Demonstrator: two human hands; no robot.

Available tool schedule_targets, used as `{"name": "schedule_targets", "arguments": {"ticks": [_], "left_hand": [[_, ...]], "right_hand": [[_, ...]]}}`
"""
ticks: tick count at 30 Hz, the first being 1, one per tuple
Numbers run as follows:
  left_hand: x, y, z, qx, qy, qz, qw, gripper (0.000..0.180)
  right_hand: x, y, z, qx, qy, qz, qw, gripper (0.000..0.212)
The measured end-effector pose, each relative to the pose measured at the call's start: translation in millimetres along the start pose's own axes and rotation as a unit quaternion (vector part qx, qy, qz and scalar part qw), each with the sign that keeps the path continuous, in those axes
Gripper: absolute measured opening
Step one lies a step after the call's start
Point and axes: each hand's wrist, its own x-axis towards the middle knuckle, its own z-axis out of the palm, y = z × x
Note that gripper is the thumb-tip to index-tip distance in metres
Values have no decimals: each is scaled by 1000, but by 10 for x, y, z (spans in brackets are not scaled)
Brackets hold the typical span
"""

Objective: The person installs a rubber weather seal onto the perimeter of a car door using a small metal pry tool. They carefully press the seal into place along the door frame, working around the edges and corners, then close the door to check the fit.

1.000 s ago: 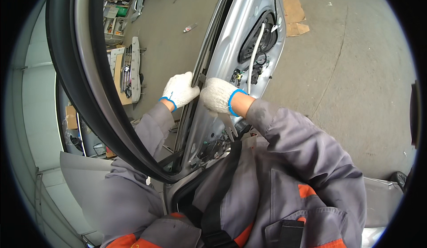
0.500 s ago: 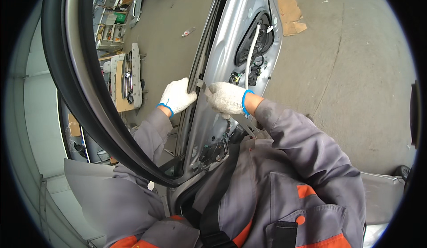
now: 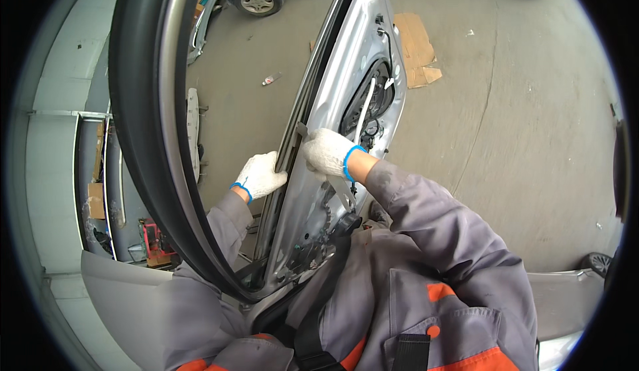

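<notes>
A silver car door (image 3: 336,71) stands in front of me, its inner metal and wiring exposed. My left hand (image 3: 261,175), in a white knit glove with a blue cuff, is closed on the dark trim strip (image 3: 293,141) along the door's window slot. Across that slot, on the inner side, my gloved right hand (image 3: 327,152) is closed round a thin flat metal strip (image 3: 343,193). One end of this strip shows by the slot, the other below my hand. My fingertips on it are hidden.
The door's window frame (image 3: 150,104), with a thick black seal, curves close on my left. A white cable (image 3: 365,111) hangs on the inner door. Beyond lie a bottle (image 3: 271,78), flattened cardboard (image 3: 416,48) and a car wheel (image 3: 258,0). Shelves (image 3: 96,191) stand far left.
My left hand has slid along the trim toward me. The right hand keeps the metal strip, now more upright, near the slot. The whole view has shifted, with the window frame appearing further right.
</notes>
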Motion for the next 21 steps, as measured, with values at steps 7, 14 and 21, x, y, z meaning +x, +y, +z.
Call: {"name": "schedule_targets", "arguments": {"ticks": [7,14,21], "left_hand": [[-14,-42,26,-17,10,14,1000,37],[20,361,-74,86,91,-43,991,41],[404,339,-146,85,74,-25,993,34]], "right_hand": [[-227,13,-3,488,33,198,849,16],[-251,-3,-29,502,11,205,840,15],[172,-11,156,-163,-4,-6,987,12]]}}
